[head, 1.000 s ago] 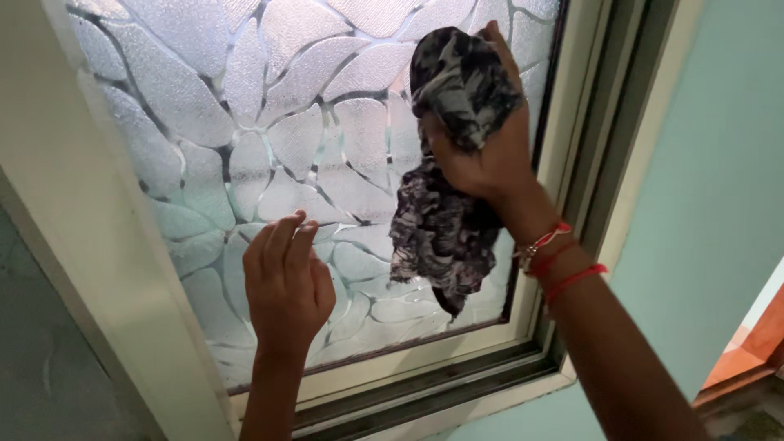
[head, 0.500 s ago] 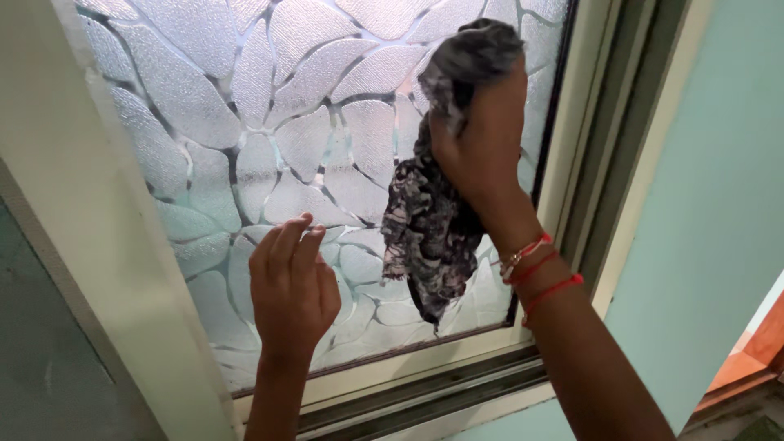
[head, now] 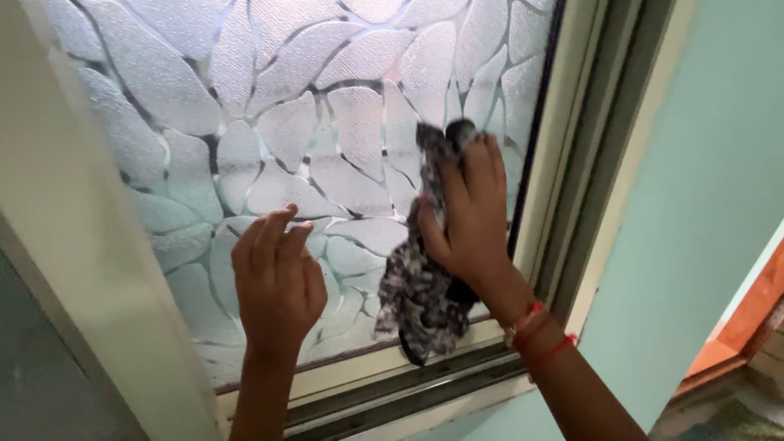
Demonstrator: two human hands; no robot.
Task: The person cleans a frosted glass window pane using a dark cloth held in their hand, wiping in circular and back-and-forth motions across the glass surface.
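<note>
My right hand (head: 467, 214) presses a black-and-grey patterned cloth (head: 416, 302) against the frosted, pebble-patterned window glass (head: 269, 122). The cloth hangs below my palm, and its lower end reaches the bottom of the pane. Red thread bracelets (head: 539, 335) circle that wrist. My left hand (head: 276, 282) lies flat on the lower left part of the glass with its fingers together and holds nothing.
A cream window frame (head: 73, 212) borders the glass on the left and right. A dark sliding track (head: 392, 400) runs under the pane. A pale green wall (head: 702, 188) stands on the right, with orange woodwork (head: 747, 318) at the lower right corner.
My right hand has slid down the glass with the cloth, from near the top right of the pane to the lower right. My left hand has stayed in place.
</note>
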